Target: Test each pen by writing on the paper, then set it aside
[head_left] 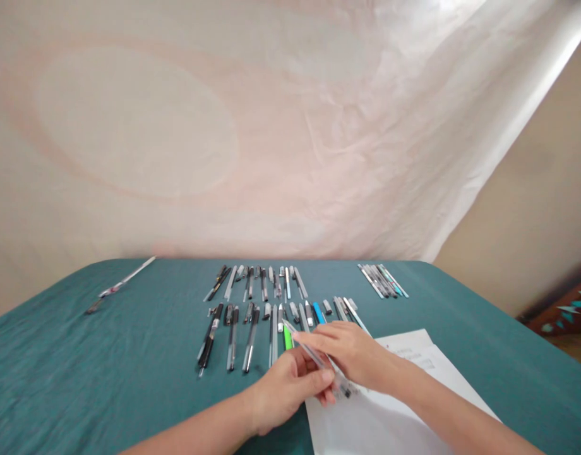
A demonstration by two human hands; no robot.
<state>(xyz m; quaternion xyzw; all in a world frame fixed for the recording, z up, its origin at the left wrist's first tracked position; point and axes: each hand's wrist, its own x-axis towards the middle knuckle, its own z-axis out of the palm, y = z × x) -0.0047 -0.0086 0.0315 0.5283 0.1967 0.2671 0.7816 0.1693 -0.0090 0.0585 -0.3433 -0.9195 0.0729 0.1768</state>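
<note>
A clear-barrelled pen (305,344) is held over the near part of a teal-covered table (105,360) by both hands. My left hand (285,388) pinches its lower end with thumb and fingers closed. My right hand (350,354) grips the same pen from above, fingers curled round it. Just beyond the hands lie two rows of pens (252,309), laid side by side, with a green pen (287,338) and a blue cap (318,312) among them. Sheets of white paper (389,417) lie under my right wrist.
A small bunch of pens (383,280) lies at the far right of the table. At the far left rest a long thin pen (127,277) and a short dark piece (93,306). A creased white sheet (271,126) hangs behind the table.
</note>
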